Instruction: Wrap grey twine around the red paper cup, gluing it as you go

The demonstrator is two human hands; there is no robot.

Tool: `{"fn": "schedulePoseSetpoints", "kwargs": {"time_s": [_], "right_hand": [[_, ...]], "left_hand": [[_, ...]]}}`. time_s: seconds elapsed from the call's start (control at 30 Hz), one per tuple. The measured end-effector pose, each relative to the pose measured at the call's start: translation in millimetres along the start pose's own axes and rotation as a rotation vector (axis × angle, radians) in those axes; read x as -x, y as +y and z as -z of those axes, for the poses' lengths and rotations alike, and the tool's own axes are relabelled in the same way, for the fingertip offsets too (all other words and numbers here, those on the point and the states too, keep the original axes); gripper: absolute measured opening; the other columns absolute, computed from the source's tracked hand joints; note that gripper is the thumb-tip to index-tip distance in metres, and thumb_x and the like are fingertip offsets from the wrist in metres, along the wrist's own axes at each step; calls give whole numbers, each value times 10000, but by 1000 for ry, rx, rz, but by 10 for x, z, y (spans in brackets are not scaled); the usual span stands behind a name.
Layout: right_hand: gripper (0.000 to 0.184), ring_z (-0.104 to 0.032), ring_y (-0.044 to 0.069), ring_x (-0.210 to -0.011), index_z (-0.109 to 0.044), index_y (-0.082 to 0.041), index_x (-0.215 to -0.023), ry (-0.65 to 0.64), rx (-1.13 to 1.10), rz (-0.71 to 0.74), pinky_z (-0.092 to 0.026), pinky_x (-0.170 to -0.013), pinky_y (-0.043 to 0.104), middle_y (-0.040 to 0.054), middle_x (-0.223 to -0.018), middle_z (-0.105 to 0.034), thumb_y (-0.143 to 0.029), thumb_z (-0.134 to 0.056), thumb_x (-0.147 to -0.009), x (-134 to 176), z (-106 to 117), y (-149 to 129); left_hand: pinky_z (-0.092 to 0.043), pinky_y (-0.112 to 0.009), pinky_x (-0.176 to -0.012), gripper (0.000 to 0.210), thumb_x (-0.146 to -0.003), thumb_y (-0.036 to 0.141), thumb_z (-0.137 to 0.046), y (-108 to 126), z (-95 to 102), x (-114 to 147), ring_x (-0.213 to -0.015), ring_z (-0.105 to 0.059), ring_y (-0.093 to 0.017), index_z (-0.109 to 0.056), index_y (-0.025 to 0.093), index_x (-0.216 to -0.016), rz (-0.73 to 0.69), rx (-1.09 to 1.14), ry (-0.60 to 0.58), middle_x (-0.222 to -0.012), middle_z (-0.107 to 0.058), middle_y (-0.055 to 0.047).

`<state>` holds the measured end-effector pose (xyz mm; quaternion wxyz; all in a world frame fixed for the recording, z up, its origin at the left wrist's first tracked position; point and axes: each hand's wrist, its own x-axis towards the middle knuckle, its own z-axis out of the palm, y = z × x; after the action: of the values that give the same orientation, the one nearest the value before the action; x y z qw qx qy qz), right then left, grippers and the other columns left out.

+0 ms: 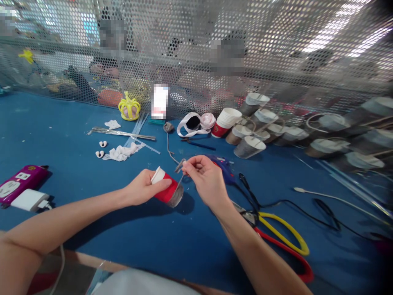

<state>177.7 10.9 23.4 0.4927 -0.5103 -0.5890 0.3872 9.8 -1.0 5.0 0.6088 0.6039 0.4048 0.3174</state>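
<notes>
My left hand (144,187) is wrapped round a red paper cup (164,184), held tilted over the table with its white rim toward the upper left. Grey yarn (176,197) is wound round the cup's bottom end. From that wound part a strand rises to my right hand (204,176), whose thumb and fingers pinch it just right of the cup. The grey yarn trails back over the table to a small ball (168,127). Behind my right hand lies a blue glue gun (226,170), partly hidden.
Scissors (284,229) with yellow and red handles lie by my right forearm. Stacked paper cups (227,121) and several grey-wrapped cups (250,147) stand at the back right. A purple power strip (26,180) is at left. Behind the table rises a perforated metal screen (184,49).
</notes>
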Motion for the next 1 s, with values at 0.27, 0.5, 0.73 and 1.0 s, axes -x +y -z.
{"fn": "schedulePoseSetpoints", "kwargs": {"time_s": [0.27, 0.5, 0.73, 1.0], "right_hand": [[153, -556, 119, -559, -484, -195, -673, -46, -1, -15, -452, -573, 268, -6, -592, -580, -300, -582, -723, 7, -22, 48], [162, -566, 124, -567, -483, -193, -663, -80, 12, -35, -456, -565, 268, 0, -598, -585, -312, -576, -719, 28, -41, 77], [160, -549, 120, -551, -491, -192, -655, -109, 31, -41, -443, -548, 263, -1, -594, -582, -313, -579, -714, 55, -60, 81], [175, -541, 122, -559, -501, -193, -667, -142, 33, -42, -428, -537, 258, -3, -605, -584, -339, -588, -710, 71, -69, 95]], "left_hand": [[-235, -163, -422, 362, -769, 398, -486, -17, 9, 30, -465, -288, -45, -463, 105, -558, -84, -61, -20, -496, -386, 38], [-185, -164, -372, 394, -780, 378, -473, 24, 15, 58, -417, -236, -35, -388, 127, -487, -180, -149, -17, -444, -313, 50], [-195, -166, -369, 394, -814, 308, -456, -15, 51, 65, -410, -237, -34, -346, 139, -475, -373, -268, -9, -445, -302, 49], [-225, -167, -388, 366, -809, 237, -468, -11, 56, 67, -400, -252, -33, -370, 135, -471, -565, -362, 28, -434, -313, 53]]}}
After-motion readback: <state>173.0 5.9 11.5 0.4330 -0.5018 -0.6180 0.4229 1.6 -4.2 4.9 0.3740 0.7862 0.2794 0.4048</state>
